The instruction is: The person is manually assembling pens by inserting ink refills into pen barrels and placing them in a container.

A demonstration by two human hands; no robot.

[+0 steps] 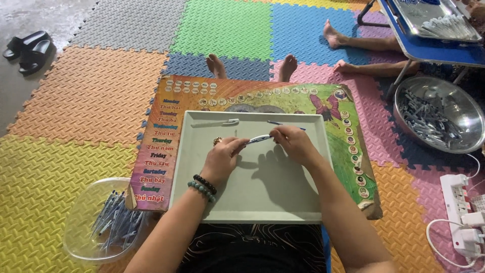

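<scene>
Left hand (222, 156) and right hand (293, 142) both pinch one white pen barrel (259, 138), held level between them just above the grey tray (202, 202). Left grips its near end, right closes fingertips on the far end. A thin blue refill (283, 124) lies just beyond the right hand; a second white pen (222, 122) lies beyond the left. Clear bowl of pen parts (108, 222) sits well left of the left forearm.
</scene>
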